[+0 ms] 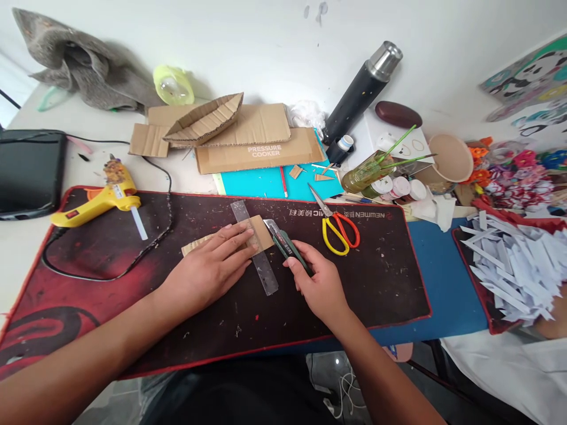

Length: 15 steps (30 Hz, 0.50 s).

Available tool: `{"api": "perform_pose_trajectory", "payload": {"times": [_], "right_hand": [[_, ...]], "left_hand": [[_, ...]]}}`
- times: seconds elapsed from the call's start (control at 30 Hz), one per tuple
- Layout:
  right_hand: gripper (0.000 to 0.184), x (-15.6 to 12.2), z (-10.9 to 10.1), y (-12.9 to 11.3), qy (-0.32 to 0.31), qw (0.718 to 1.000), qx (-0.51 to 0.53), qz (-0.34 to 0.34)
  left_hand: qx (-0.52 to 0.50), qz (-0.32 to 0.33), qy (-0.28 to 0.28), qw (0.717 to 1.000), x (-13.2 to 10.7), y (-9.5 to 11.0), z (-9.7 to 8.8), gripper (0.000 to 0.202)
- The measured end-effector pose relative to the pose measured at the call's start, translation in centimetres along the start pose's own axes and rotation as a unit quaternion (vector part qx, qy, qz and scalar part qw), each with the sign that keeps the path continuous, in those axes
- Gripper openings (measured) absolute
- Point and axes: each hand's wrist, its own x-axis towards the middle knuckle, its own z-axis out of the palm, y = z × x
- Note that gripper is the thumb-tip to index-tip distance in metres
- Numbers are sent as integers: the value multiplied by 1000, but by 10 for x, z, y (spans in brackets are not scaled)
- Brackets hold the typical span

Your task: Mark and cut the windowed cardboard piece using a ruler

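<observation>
My left hand [212,260] lies flat with its fingers stretched over a small piece of cardboard [262,231] and a clear ruler [266,274]. The ruler lies slantwise across the cardboard, partly hidden by my fingers. In my right hand [319,276] is a dark green utility knife [287,243], gripped by its handle. Its blade is out, and the tip points at the far right corner of the cardboard; whether it touches cannot be told. A pair of scissors [335,227] with yellow and red handles rests just beyond my right hand.
A yellow glue gun [104,198] with its looped cord sits left on the dark desk mat [199,336]. Cardboard pieces [261,150] and a cardboard boat shape [206,121] lie behind. A black thermos [363,88], paint jars [398,188] and paper strips [522,265] stand or lie rightward.
</observation>
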Motion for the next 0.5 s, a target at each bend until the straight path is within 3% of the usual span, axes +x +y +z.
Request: {"api": "perform_pose_trajectory", "payload": {"times": [0.5], "right_hand": [[39, -1, 0, 1, -4, 1000, -13, 4]], "left_hand": [[39, 28, 8, 999, 3, 2, -3, 30]]}}
